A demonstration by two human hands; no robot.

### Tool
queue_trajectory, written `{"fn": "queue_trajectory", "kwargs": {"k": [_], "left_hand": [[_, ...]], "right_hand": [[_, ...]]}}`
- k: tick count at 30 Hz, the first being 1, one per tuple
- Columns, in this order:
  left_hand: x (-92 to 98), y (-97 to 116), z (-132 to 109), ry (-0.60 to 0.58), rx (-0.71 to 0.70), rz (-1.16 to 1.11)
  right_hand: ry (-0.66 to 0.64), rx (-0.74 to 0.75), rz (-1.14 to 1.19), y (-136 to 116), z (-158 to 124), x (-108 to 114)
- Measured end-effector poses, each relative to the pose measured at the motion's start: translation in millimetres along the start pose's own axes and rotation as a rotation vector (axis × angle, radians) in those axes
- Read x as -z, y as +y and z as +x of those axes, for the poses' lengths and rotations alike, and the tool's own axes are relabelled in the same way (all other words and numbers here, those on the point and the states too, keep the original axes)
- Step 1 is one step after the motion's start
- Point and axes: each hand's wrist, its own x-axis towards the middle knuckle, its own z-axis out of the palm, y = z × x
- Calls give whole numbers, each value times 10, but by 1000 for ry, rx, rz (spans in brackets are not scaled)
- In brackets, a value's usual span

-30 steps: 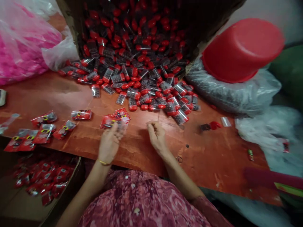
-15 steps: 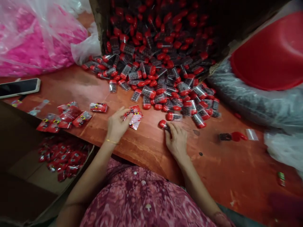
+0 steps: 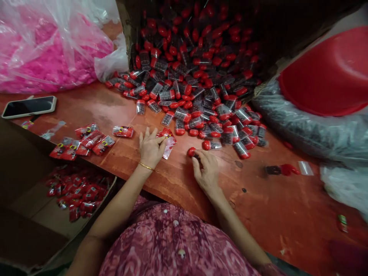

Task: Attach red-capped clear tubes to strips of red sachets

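Between curled right fingers (image 3: 202, 154), a red-capped container (image 3: 191, 152), left fingers (image 3: 147, 134) wide at red packets (image 3: 171, 142).

The right grip (image 3: 207, 173) holds a red-capped container (image 3: 191, 151), the left (image 3: 151, 150) flat-fingered.

No legible text. Red packets (image 3: 92, 139) at left and centre: printed, too small to read. Small green-and-red item (image 3: 342, 222), near right: unreadable too.
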Motion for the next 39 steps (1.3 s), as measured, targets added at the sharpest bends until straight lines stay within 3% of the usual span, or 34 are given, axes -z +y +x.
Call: {"fn": "queue_trajectory", "kwargs": {"k": [3,6,9,11,14,16,21,26,29,31,33,36,39], "left_hand": [[124,116,-90,110,-47,-29],[236,239,-181,140,-95,-92],[293,303,-261,127,12,-299],[300,318,-309,53,205,-567],[284,353,-379,-205,532,-1035],[267,398,-419,-310,672,-1249],[237,492,-452,-227,898,-1443],[249,435,-403,-218,932,-1511],[263,377,-360,-223,994,-1518],[265,363,-336,-245,1022,-1528],[261,371,-322,-283,1017,-1539],[256,387,-318,-318,1001,-1542],[259,378,-325,-304,982,-1524]], "right_hand": [[-54,-154,324,-245,175,-112],[-138,-336,671,-434,357,-259],[-112,-433,839,-508,432,-323],[-51,-443,805,-505,404,-303],[-2,-387,710,-487,299,-241],[-1,-346,660,-494,229,-219],[-32,-297,613,-586,114,-245],[-134,-203,518,-481,47,-96],[-71,-87,138,-210,57,80],[-45,-128,-123,-18,71,147],[-73,-157,-229,114,68,151],[-92,-203,-59,154,24,104],[-64,-367,350,56,-33,132]]}}
